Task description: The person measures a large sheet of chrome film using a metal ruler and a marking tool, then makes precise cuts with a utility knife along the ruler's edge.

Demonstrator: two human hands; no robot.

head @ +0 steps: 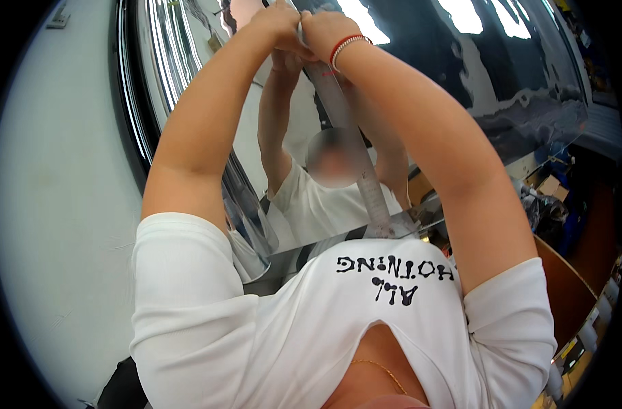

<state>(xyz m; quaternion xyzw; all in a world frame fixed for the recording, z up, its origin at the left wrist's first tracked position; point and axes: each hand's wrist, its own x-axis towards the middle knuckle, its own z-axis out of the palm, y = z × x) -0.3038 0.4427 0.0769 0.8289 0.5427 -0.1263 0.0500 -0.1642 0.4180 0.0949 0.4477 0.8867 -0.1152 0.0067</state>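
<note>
My left hand (283,24) and my right hand (330,35) are raised side by side at the top of the view, nearly touching. Both have their fingers curled in at the upper part of a long translucent plastic strip (334,99). Their fingertips are partly hidden. The strip runs down across a mirror-like sheet (301,225) and bears small red marks. In the sheet are reflections of raised arms and a white shirt. A red and a beaded bracelet (344,48) circle my right wrist.
Shiny curled film (249,225) stands along the sheet's left side, next to a dark glossy upright edge (129,92). A pale wall (65,168) rises on the left. Wavy reflective film (525,97) spreads at the upper right. Below it lie a cardboard box (552,188) and clutter.
</note>
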